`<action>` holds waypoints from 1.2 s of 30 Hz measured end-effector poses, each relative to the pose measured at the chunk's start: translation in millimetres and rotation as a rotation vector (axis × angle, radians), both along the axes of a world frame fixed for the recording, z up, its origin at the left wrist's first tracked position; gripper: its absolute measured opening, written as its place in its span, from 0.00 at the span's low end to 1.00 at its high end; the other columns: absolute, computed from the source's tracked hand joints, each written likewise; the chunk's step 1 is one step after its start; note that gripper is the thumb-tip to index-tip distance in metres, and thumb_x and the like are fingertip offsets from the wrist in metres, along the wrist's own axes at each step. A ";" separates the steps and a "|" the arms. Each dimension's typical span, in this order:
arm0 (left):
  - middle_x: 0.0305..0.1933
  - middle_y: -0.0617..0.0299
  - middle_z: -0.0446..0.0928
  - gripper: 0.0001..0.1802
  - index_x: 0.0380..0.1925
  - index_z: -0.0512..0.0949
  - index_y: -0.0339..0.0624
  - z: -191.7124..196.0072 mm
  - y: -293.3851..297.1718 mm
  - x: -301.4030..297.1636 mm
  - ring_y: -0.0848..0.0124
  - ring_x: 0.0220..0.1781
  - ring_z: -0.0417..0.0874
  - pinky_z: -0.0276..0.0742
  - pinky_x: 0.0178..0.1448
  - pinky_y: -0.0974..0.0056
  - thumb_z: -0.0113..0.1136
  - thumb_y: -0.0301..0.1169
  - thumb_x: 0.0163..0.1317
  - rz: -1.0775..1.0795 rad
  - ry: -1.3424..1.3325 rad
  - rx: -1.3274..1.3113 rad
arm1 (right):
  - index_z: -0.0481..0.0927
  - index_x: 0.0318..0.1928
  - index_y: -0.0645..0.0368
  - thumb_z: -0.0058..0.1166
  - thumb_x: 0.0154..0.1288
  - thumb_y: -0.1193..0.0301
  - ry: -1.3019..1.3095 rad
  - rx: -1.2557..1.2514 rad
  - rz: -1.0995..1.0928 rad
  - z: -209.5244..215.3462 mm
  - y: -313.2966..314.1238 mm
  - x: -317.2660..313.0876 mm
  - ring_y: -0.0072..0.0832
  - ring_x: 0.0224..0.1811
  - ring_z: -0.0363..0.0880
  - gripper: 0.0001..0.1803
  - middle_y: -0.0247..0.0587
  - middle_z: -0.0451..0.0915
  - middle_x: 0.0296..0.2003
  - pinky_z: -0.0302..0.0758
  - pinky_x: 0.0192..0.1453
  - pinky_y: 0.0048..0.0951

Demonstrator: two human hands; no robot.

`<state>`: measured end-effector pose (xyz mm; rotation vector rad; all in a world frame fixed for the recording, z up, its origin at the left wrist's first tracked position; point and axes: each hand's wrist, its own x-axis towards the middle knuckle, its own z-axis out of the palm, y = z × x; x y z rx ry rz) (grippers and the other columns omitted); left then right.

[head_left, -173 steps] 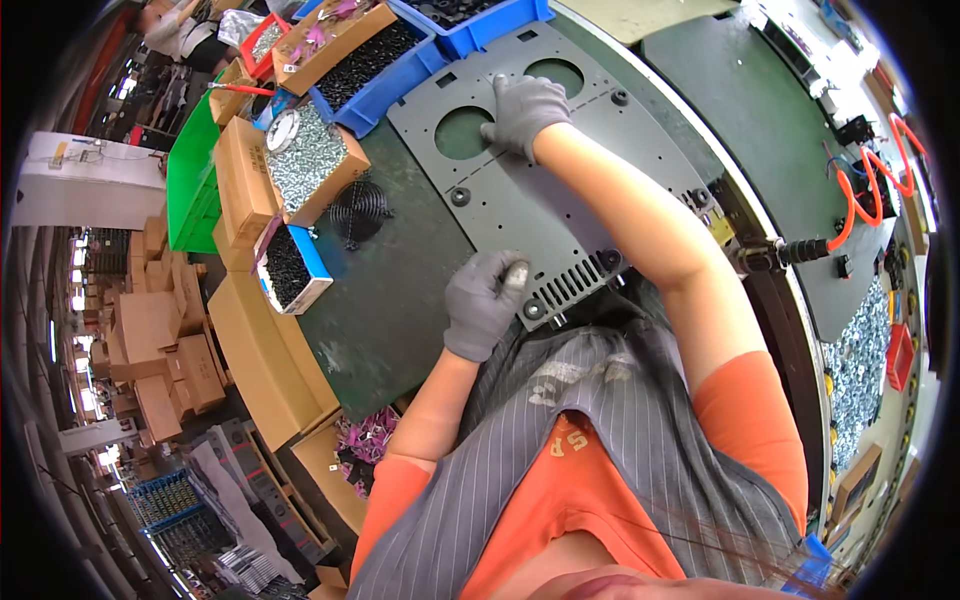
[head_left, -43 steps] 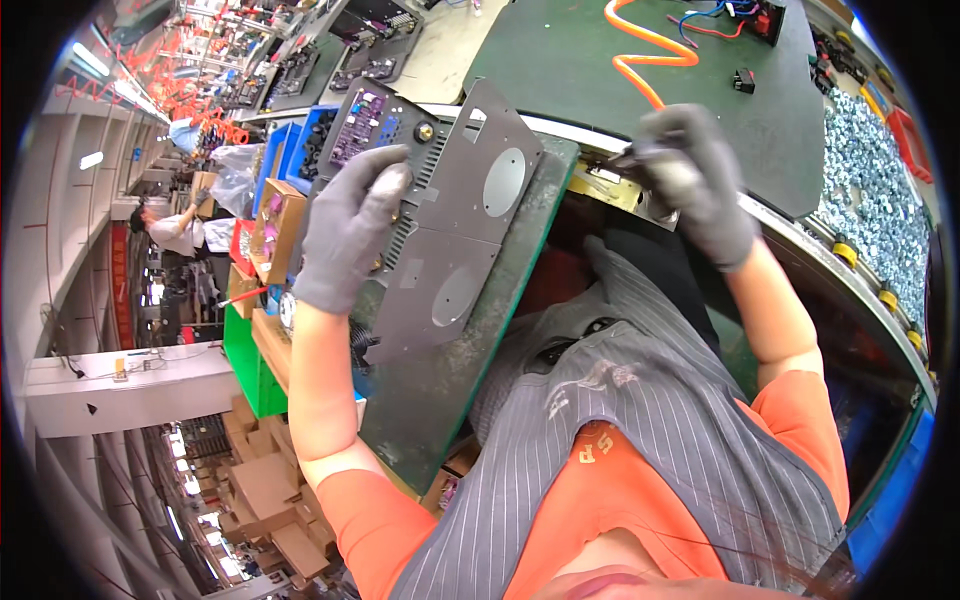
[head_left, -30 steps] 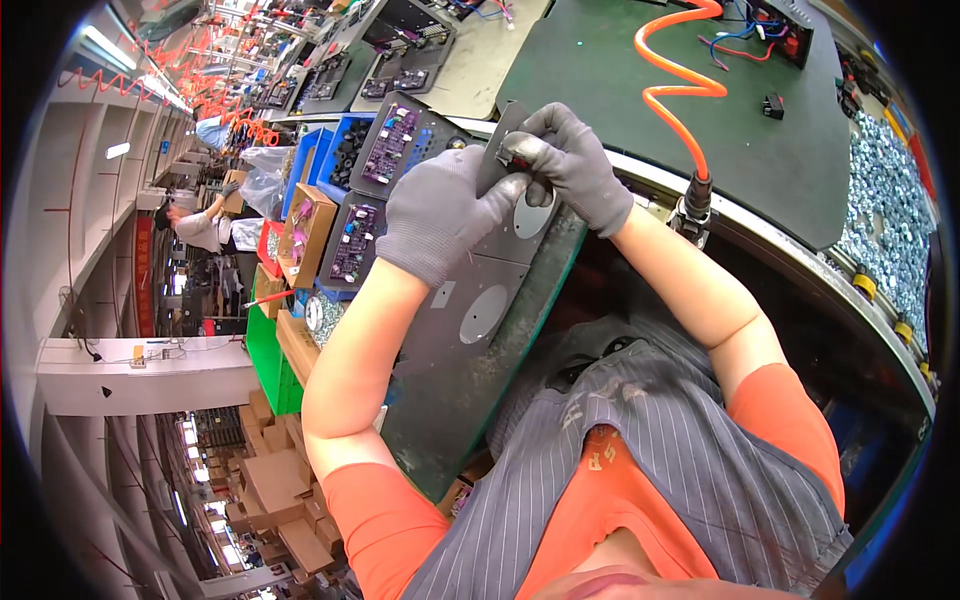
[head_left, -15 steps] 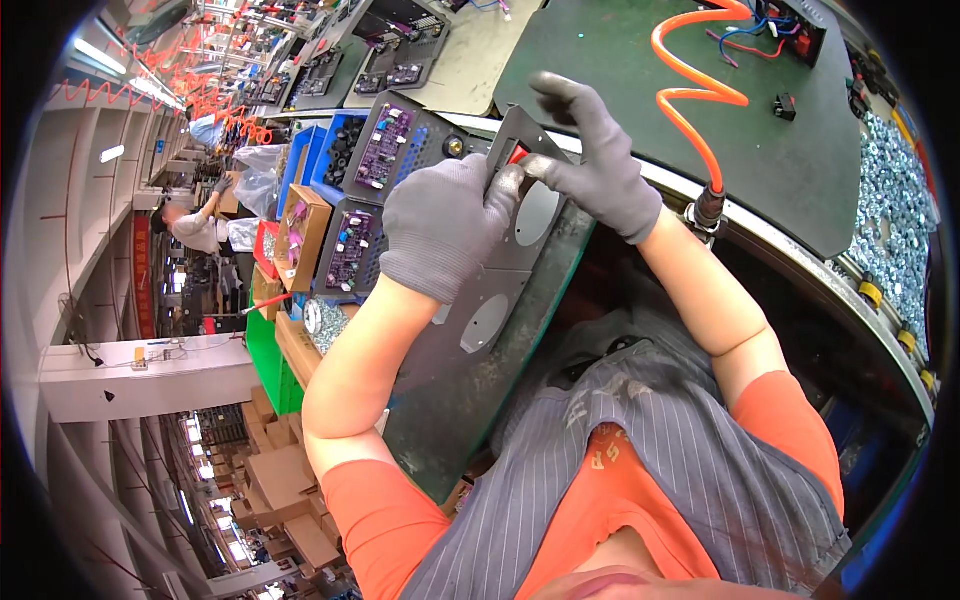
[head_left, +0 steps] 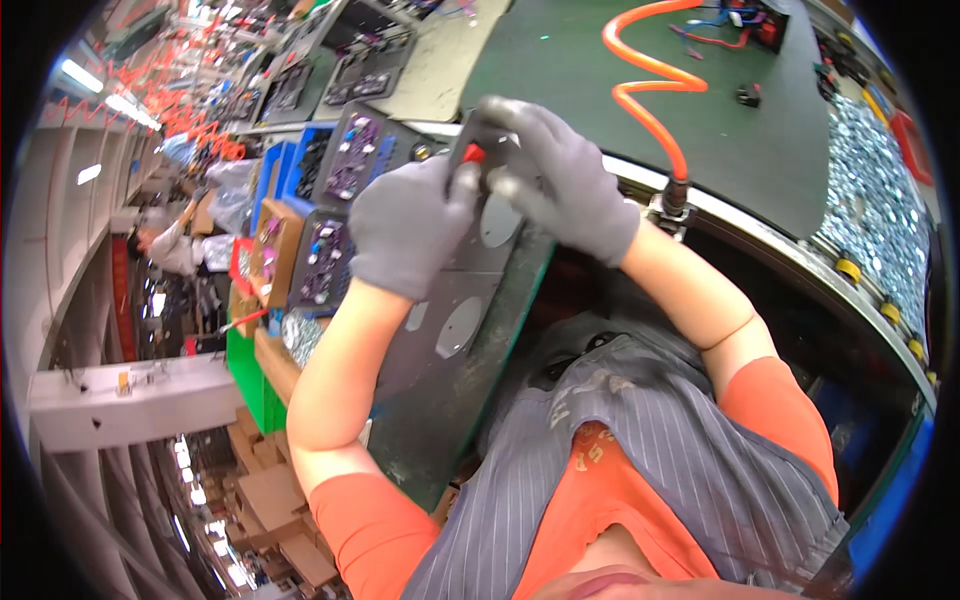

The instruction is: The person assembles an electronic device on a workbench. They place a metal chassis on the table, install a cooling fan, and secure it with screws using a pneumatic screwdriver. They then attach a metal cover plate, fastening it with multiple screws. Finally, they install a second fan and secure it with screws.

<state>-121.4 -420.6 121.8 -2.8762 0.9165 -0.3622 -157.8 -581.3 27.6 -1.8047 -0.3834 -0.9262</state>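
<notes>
A dark grey sheet-metal panel (head_left: 468, 258) with large round cut-outs stands tilted in front of me, reaching down to the dark green bench edge. A small red part (head_left: 473, 153), perhaps a switch, sits near its upper end. My left hand (head_left: 405, 228), in a grey glove, is closed on the panel's left edge, its thumb just under the red part. Curled over the panel's upper right end is my gloved right hand (head_left: 575, 188); its fingers are somewhat blurred, with the thumb close to the red part. The fingers of my left hand are mostly hidden behind the panel.
Purple circuit boards (head_left: 352, 155) lie in dark housings on the left, beside blue bins (head_left: 270, 180) and a cardboard box (head_left: 275, 250). An orange coiled hose (head_left: 655, 85) hangs over the green mat (head_left: 570, 60). Shiny small metal parts (head_left: 875, 180) fill the right side. Another person (head_left: 175, 250) works far left.
My right hand has moved left and curled in from spread fingers, over the panel's upper end. The view has shifted, and the left hand still holds the panel.
</notes>
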 end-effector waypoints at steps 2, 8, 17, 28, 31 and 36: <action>0.28 0.48 0.79 0.22 0.32 0.80 0.42 2.6 1.1 -1.9 0.49 0.33 0.81 0.73 0.37 0.49 0.50 0.50 0.66 0.048 0.099 0.001 | 0.73 0.54 0.64 0.58 0.53 0.77 -0.146 -0.084 0.007 3.4 -24.0 -37.4 0.48 0.52 0.77 0.25 0.52 0.76 0.50 0.75 0.55 0.39; 0.28 0.48 0.79 0.22 0.28 0.79 0.41 3.5 1.1 -7.0 0.49 0.33 0.81 0.75 0.36 0.48 0.50 0.49 0.67 0.033 0.097 -0.009 | 0.75 0.53 0.58 0.48 0.60 0.77 -0.046 -0.234 -0.600 -18.3 -154.7 -58.6 0.42 0.52 0.78 0.19 0.46 0.79 0.48 0.72 0.58 0.38; 0.29 0.53 0.80 0.19 0.35 0.80 0.39 19.3 17.1 -7.8 0.59 0.30 0.80 0.74 0.37 0.58 0.55 0.45 0.66 -0.040 0.245 -0.072 | 0.73 0.61 0.47 0.51 0.63 0.66 0.974 -0.537 -0.670 -77.4 -261.6 -13.9 0.44 0.57 0.76 0.24 0.44 0.80 0.53 0.71 0.62 0.41; 0.37 0.64 0.79 0.23 0.43 0.79 0.35 46.4 153.0 -93.3 0.77 0.39 0.75 0.71 0.46 0.69 0.54 0.46 0.67 0.228 0.562 -0.581 | 0.73 0.49 0.68 0.45 0.66 0.75 0.172 0.614 -0.007 -7.0 -113.7 -88.2 0.32 0.43 0.82 0.13 0.48 0.78 0.41 0.78 0.46 0.28; 0.37 0.62 0.80 0.23 0.42 0.79 0.35 39.2 152.1 -116.5 0.75 0.38 0.77 0.73 0.45 0.67 0.53 0.47 0.67 0.274 0.633 -0.549 | 0.75 0.41 0.61 0.63 0.48 0.79 0.289 0.344 0.346 18.3 -22.8 -94.9 0.25 0.38 0.80 0.17 0.38 0.79 0.38 0.77 0.44 0.26; 0.36 0.53 0.80 0.24 0.40 0.81 0.41 21.1 143.3 -132.9 0.56 0.38 0.82 0.77 0.42 0.59 0.61 0.51 0.59 0.162 0.439 -0.446 | 0.77 0.35 0.57 0.67 0.49 0.72 0.212 -0.145 0.497 33.8 68.3 -73.0 0.25 0.31 0.77 0.13 0.38 0.75 0.33 0.75 0.36 0.26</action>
